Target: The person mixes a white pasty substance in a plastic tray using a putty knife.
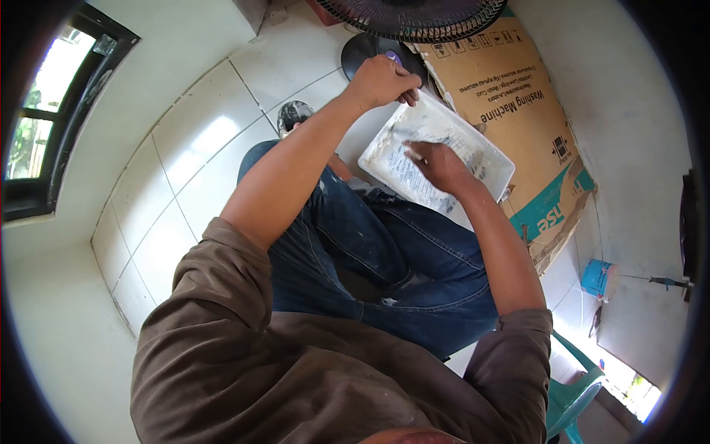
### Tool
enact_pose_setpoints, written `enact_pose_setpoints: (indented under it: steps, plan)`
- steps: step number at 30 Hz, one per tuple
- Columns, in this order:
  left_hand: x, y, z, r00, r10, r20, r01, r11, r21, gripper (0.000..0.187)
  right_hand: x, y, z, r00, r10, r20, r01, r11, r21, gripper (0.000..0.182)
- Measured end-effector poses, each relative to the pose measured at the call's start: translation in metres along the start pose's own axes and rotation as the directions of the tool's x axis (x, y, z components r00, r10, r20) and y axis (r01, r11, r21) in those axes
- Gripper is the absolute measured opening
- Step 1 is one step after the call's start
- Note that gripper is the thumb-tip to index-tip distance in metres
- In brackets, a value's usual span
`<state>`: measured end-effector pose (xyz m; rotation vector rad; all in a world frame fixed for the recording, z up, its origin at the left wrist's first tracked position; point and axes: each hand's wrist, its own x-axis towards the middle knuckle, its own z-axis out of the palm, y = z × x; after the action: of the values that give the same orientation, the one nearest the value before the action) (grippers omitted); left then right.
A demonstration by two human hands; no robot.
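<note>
A white, paint-smeared tray [497, 157] leans tilted by my knees, its inside streaked with dried white and dark marks. My left hand [383, 81] has its fingers curled at the tray's upper left corner, apparently gripping the rim. Over the tray's inside, my right hand [442, 169] is bent with fingers drawn together, the fingertips close to or touching the stained surface. Whitish residue shows on those fingertips; anything held between them is too small to make out. My legs in blue jeans [355, 244] are folded below the tray.
A flattened washing machine carton [510, 89] lies right of the tray. A black fan [414, 16] stands ahead, its round dark base [362, 55] behind my left hand. A blue can [597, 278] and a green plastic chair [573, 399] are at right. White walls enclose the tiled floor [181, 174].
</note>
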<state>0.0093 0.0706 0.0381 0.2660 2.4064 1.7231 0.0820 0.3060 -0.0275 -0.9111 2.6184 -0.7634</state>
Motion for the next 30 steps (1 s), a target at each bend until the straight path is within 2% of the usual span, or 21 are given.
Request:
enact_pose_setpoints:
  steps: [1, 4, 6, 8, 9, 10, 11, 14, 15, 16, 17, 20, 21, 23, 25, 27, 28, 29, 30]
  plan:
    - [-0.001, -0.001, 0.000, 1.000, -0.005, 0.001, 0.005, 0.998, 0.065, 0.035, -0.002, -0.009, -0.001, 0.996, -0.070, 0.048, 0.069, 0.998, 0.010, 0.033]
    - [0.001, 0.000, -0.002, 1.000, -0.009, -0.007, 0.010, 0.994, 0.106, 0.028, -0.003, -0.036, -0.011, 0.992, -0.081, 0.098, 0.081, 0.997, 0.008, 0.032]
    - [0.004, -0.007, 0.002, 1.000, -0.015, -0.005, 0.015, 0.992, 0.124, 0.027, 0.002, -0.036, -0.015, 0.996, 0.031, 0.085, -0.037, 0.997, 0.070, 0.031]
    - [0.007, -0.013, 0.006, 0.988, 0.120, -0.096, -0.095, 0.968, 0.230, 0.026, 0.009, -0.001, -0.008, 0.995, 0.095, 0.030, -0.100, 0.953, 0.286, 0.026]
    - [0.008, -0.015, 0.007, 0.987, 0.124, -0.099, -0.099, 0.968, 0.231, 0.026, 0.013, 0.020, -0.006, 0.992, 0.123, -0.014, -0.107, 0.914, 0.391, 0.025]
    - [0.008, -0.015, 0.007, 0.985, 0.149, -0.088, -0.126, 0.966, 0.226, 0.026, 0.018, 0.044, -0.004, 0.987, 0.111, -0.118, -0.046, 0.891, 0.451, 0.027]
    - [0.007, -0.014, 0.005, 0.982, 0.171, -0.079, -0.150, 0.964, 0.221, 0.027, 0.020, 0.048, -0.011, 0.967, 0.213, -0.142, -0.133, 0.890, 0.436, 0.030]
    - [0.008, -0.012, 0.006, 0.974, 0.193, -0.116, -0.162, 0.959, 0.233, 0.030, 0.015, 0.061, -0.015, 0.932, 0.298, -0.207, -0.213, 0.911, 0.353, 0.031]
    - [0.008, -0.011, 0.006, 0.973, 0.193, -0.123, -0.162, 0.960, 0.227, 0.030, 0.015, 0.068, -0.007, 0.921, 0.126, -0.367, -0.082, 0.988, 0.134, 0.032]
    - [0.008, -0.009, 0.005, 0.980, 0.177, -0.092, -0.151, 0.958, 0.243, 0.032, 0.015, 0.077, -0.003, 0.874, -0.077, -0.480, 0.029, 0.994, -0.107, 0.033]
    - [0.009, -0.008, 0.006, 0.986, 0.160, -0.056, -0.140, 0.955, 0.260, 0.033, 0.014, 0.074, -0.003, 0.875, -0.077, -0.477, 0.027, 0.993, -0.111, 0.033]
    - [0.003, -0.001, 0.015, 0.995, 0.096, -0.035, -0.089, 0.982, 0.168, 0.040, 0.011, 0.057, 0.005, 0.957, -0.001, -0.290, -0.017, 0.998, -0.058, 0.035]
    - [0.001, 0.001, 0.018, 0.995, 0.099, -0.028, -0.093, 0.981, 0.169, 0.040, 0.009, 0.058, 0.009, 0.956, 0.005, -0.294, -0.023, 0.998, -0.057, 0.035]
    - [-0.005, 0.007, 0.020, 0.995, 0.061, -0.081, -0.053, 0.994, 0.096, 0.049, 0.008, 0.056, 0.018, 0.955, -0.145, -0.260, 0.111, 0.983, -0.144, 0.037]
    - [-0.011, 0.015, 0.016, 0.997, 0.026, -0.074, -0.020, 0.996, 0.082, 0.052, 0.007, 0.051, 0.020, 0.960, -0.145, -0.237, 0.114, 0.983, -0.141, 0.036]
    - [-0.014, 0.023, 0.009, 0.998, -0.010, -0.067, 0.015, 0.998, 0.066, 0.056, 0.005, 0.019, -0.002, 0.995, -0.009, -0.100, 0.016, 0.997, 0.077, 0.034]
    - [-0.015, 0.025, 0.005, 0.997, -0.069, -0.044, 0.072, 0.996, 0.057, 0.056, 0.004, 0.003, -0.015, 0.998, 0.055, -0.037, -0.051, 0.993, 0.106, 0.033]
    - [-0.014, 0.024, 0.004, 0.991, -0.129, -0.018, 0.130, 0.990, 0.049, 0.055, 0.004, -0.001, -0.020, 0.998, 0.058, -0.039, -0.053, 0.993, 0.107, 0.033]
    - [-0.015, 0.024, 0.005, 0.991, -0.130, -0.014, 0.131, 0.990, 0.049, 0.055, 0.003, -0.004, -0.024, 0.996, 0.082, 0.022, -0.084, 0.987, 0.136, 0.032]
